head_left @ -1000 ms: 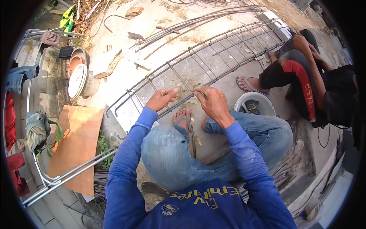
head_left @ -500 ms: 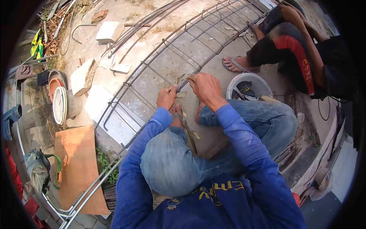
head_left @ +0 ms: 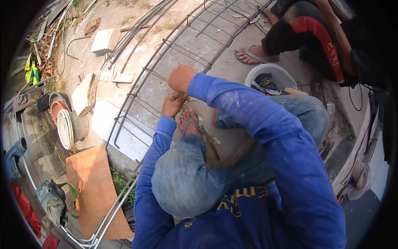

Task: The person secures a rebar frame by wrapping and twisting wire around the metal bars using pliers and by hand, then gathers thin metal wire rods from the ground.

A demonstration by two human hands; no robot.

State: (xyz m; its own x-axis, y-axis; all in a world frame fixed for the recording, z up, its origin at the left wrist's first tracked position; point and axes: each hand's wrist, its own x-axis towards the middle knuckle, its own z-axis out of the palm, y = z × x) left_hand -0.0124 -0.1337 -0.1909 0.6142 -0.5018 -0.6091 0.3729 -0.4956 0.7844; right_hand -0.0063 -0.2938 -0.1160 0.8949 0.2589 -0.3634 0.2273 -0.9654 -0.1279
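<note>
A rebar cage [head_left: 164,40] of long bars and crosswise ties stretches from near my left forearm up toward the top of the view. My left hand [head_left: 173,104] has its fingers pinched together at the cage's near long bar; whatever lies between the fingertips is too small to name. Just beyond it, my right hand [head_left: 181,78] is closed in a fist over the cage, its back toward me. The inside of that fist is hidden. My sandalled foot [head_left: 190,123] rests right below the left hand.
At the right, a bucket [head_left: 286,71] holds tools beside another person's sandalled foot [head_left: 256,54]. Loose bars [head_left: 137,31] lie beyond the cage. To the left are a white board [head_left: 120,128], stone blocks [head_left: 85,93], stacked buckets [head_left: 66,128] and an orange-brown sheet [head_left: 93,186].
My right hand has swung left and farther out, its forearm now crossing over the cage's near edge. The left hand has moved slightly left and stays closed. The view has shifted a little.
</note>
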